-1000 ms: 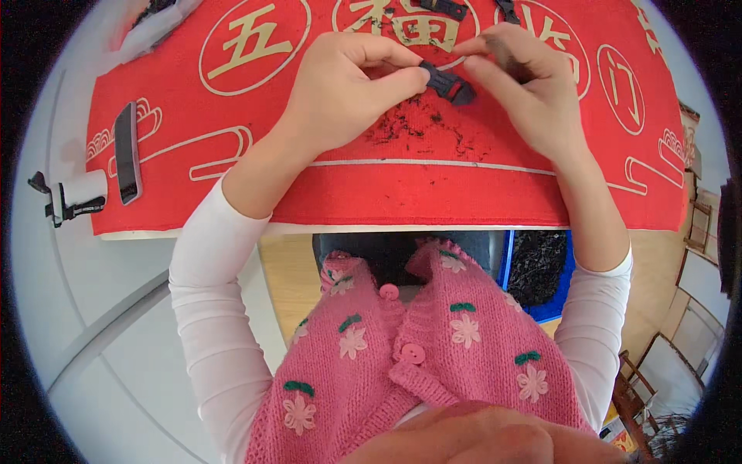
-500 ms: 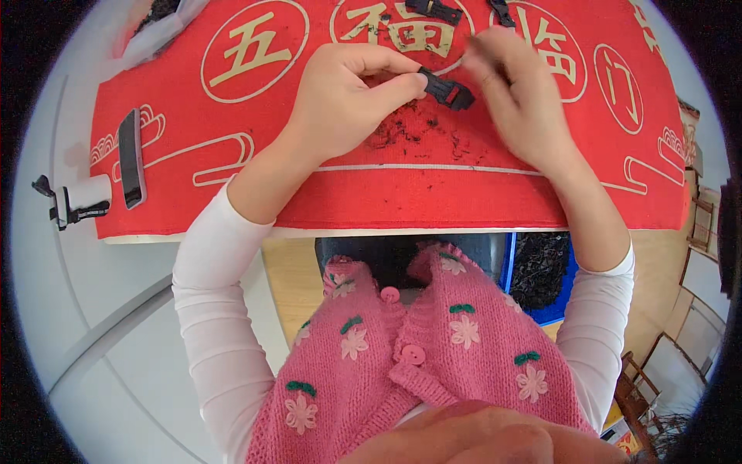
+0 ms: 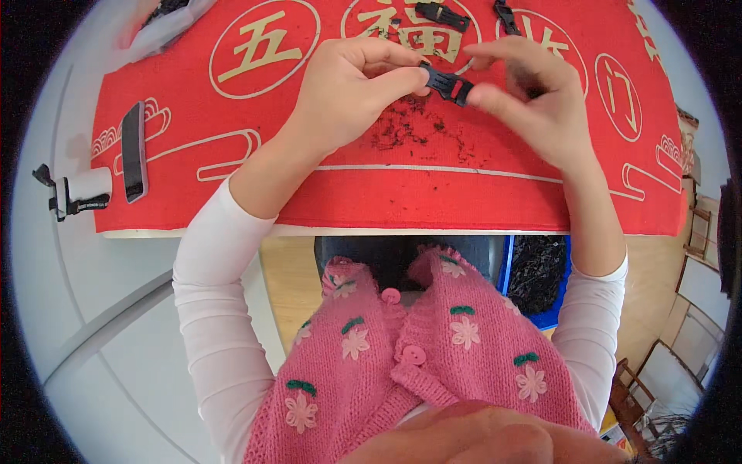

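Item, lettering: four large gold characters (image 3: 263, 48) are running in a row across a red cloth (image 3: 371, 205), each sitting within its own pale circle; a right hand (image 3: 545, 108) is partly covering the third. Part of another gold marking is showing at the upper right. A black strap (image 3: 85, 205) is bearing small pale print, too fine to read.

Item, left hand (image 3: 352, 89), one: the grip is closing thumb against fingers on the left end of a black buckle (image 3: 447, 85), which is lying slantwise above the cloth, between the two hands.

Item, right hand, one: the grip is standing wide, thumb and fingers spreading apart; the thumb tip is sitting right by the buckle's other end, contact being impossible to tell.

Item, black buckles, three in all: one is resting in the left grip, two further black buckles (image 3: 443, 15) are lying on the cloth near the upper edge.

Item, dark crumbs (image 3: 413, 127), uncounted: scattering over the cloth below the hands.

Item, phone (image 3: 134, 152), one, lying at the table's left.

Item, white cylinder (image 3: 91, 185), one, carrying the strap.

Item, plastic bag (image 3: 166, 31), one, holding dark contents.

Item, blue bin (image 3: 551, 317), one, standing below the table edge, holding many black pieces (image 3: 536, 271).
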### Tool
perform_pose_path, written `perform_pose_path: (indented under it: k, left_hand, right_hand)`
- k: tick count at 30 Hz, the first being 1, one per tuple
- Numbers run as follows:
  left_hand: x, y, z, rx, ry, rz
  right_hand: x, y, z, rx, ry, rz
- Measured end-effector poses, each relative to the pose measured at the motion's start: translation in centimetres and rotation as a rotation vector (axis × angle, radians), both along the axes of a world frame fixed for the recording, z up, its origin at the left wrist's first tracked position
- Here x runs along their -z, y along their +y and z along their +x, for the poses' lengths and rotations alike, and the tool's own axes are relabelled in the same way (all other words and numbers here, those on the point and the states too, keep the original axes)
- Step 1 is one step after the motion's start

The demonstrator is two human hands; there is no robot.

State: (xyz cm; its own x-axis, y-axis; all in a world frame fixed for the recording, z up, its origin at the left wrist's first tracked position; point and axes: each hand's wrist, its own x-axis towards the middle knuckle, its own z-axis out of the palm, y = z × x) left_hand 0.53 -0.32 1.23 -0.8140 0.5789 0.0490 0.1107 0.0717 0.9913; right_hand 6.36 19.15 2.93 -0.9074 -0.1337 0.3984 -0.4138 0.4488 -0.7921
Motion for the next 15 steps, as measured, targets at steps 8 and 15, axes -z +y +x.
perform_pose_path:
  k: [8,15]
  left_hand:
    - [-0.1,-0.1,-0.3,0.038,-0.064,0.096]
    - [0.4,-0.5,-1.2,0.126,0.161,0.062]
  right_hand:
    - [0.2,-0.2,0.5,0.022,0.011,0.100]
    - [0.4,0.3,0.6,0.030,-0.238,-0.025]
